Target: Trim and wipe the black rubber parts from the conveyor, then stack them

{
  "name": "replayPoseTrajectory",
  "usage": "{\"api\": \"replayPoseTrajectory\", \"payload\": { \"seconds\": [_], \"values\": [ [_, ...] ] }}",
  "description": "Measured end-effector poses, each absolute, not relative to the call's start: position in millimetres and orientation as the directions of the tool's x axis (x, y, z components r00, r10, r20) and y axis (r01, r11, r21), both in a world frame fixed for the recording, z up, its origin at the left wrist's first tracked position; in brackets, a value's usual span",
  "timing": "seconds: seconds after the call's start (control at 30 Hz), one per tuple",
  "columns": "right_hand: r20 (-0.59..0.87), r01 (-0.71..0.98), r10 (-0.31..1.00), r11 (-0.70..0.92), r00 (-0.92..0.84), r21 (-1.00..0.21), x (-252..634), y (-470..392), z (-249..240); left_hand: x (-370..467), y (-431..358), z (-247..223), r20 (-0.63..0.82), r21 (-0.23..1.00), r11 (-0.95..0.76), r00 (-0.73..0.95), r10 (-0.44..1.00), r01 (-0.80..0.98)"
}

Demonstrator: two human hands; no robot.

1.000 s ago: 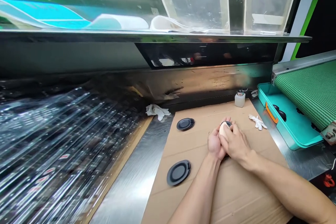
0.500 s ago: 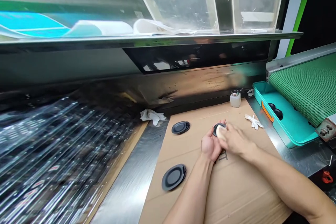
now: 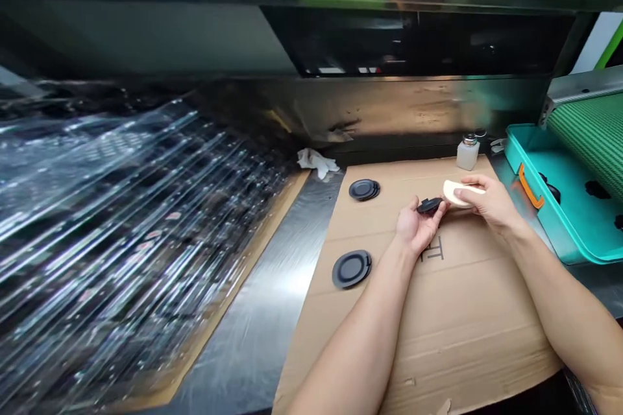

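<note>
Cardboard sheet (image 3: 467,311), near edge ragged, open run between the forearms; metal tabletop (image 3: 272,292), a strip along its left edge. Larger black discs (image 3: 351,269), overlapping, left of the left forearm. Left hand (image 3: 417,225), palm up, fingers curled about a small black part (image 3: 429,205), seen nearly edge-on above the sheet. Right hand (image 3: 494,204), pale pad (image 3: 460,193) pinched between thumb and fingers, just beside the part; contact cannot be told. Smaller black discs (image 3: 364,190), overlapping, with open cardboard between them and the left hand. Teal tray (image 3: 552,224), off the sheet's right edge. White bottle (image 3: 468,154), near the far edge. Against the earlier frame: pad shifted off the part's face, part tilted, view lowered
</note>
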State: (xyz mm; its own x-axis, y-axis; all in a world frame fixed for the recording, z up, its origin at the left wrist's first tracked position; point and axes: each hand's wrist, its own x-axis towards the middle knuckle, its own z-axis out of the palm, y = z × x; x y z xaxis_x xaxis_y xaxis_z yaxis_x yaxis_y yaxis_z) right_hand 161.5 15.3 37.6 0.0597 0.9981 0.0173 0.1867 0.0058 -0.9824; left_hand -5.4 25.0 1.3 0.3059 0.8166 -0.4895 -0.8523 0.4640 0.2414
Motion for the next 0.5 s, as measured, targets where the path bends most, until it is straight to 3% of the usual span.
{"api": "replayPoseTrajectory", "payload": {
  "seconds": [0.1, 0.2, 0.3, 0.4, 0.5],
  "values": [
    [-0.042, 0.097, 0.999, -0.042, 0.002, -0.994, 160.9, 13.2, 44.5, -6.8, 24.1, 3.9, -0.468, 0.252, 0.466, 0.314, 0.826, -0.848],
    [-0.062, 0.123, 0.997, -0.057, -0.043, -0.991, 160.6, 11.2, 43.6, -6.7, 23.2, 3.4, -0.421, 0.264, 0.435, 0.302, 0.855, -0.861],
    [-0.061, 0.321, 0.996, -0.039, -0.058, -0.946, 161.2, 11.3, 37.1, -2.6, 22.0, -0.4, -0.391, 0.359, 0.399, 0.252, 0.885, -0.844],
    [0.013, 0.574, 0.997, 0.056, -0.079, -0.817, 161.1, 12.2, 30.5, 4.9, 19.7, -4.9, -0.357, 0.519, 0.359, 0.185, 0.915, -0.775],
    [0.082, 0.635, 0.987, 0.152, -0.138, -0.757, 161.0, 12.6, 28.2, 10.2, 17.2, -8.2, -0.31, 0.61, 0.311, 0.142, 0.94, -0.729]
  ]
}}
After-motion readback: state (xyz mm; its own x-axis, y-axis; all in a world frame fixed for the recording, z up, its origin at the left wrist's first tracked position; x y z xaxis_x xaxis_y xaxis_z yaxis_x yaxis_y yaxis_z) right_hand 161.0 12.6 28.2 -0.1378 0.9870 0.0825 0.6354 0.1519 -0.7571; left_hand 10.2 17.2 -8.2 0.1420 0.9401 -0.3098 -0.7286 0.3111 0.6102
